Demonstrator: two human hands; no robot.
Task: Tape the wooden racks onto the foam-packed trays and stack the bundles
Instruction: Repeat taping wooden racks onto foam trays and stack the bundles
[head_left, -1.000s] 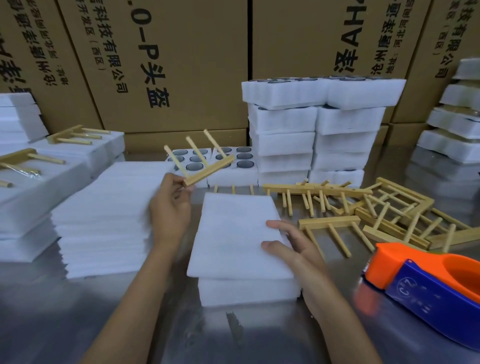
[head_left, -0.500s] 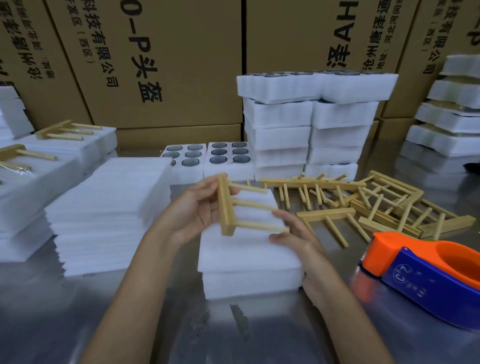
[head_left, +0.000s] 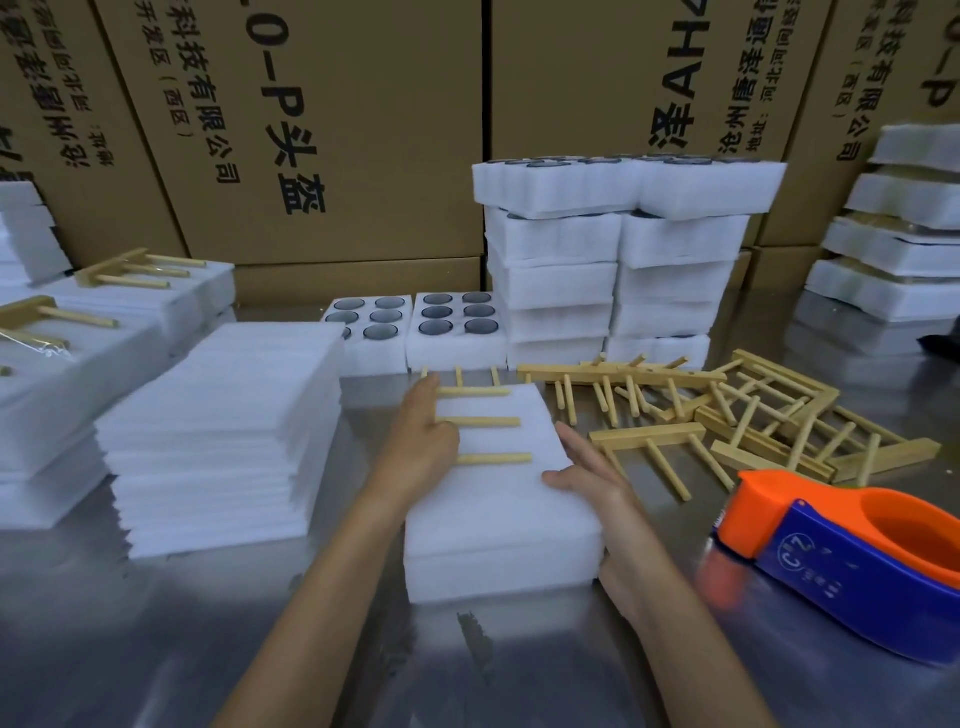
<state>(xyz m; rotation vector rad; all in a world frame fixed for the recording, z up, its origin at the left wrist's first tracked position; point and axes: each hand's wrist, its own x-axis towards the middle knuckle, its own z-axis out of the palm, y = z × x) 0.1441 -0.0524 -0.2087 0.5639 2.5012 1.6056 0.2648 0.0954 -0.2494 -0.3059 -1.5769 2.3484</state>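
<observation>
The left hand (head_left: 423, 447) presses flat, fingers straight, on the base of a pale wooden rack with three dowel pegs (head_left: 483, 422) lying atop the white foam-packed tray (head_left: 498, 499) at the surface's centre, while the right hand (head_left: 587, 475), its grip wide and holding nothing, steadies the tray's 3 o'clock edge. No tape shows on this bundle yet; the orange-and-blue tape dispenser (head_left: 852, 556) waits at 4 o'clock. Two racked bundles (head_left: 104, 312) sit at 10 o'clock, and a loose rack pile (head_left: 727, 410), too tangled to count, lies at 2 o'clock.
</observation>
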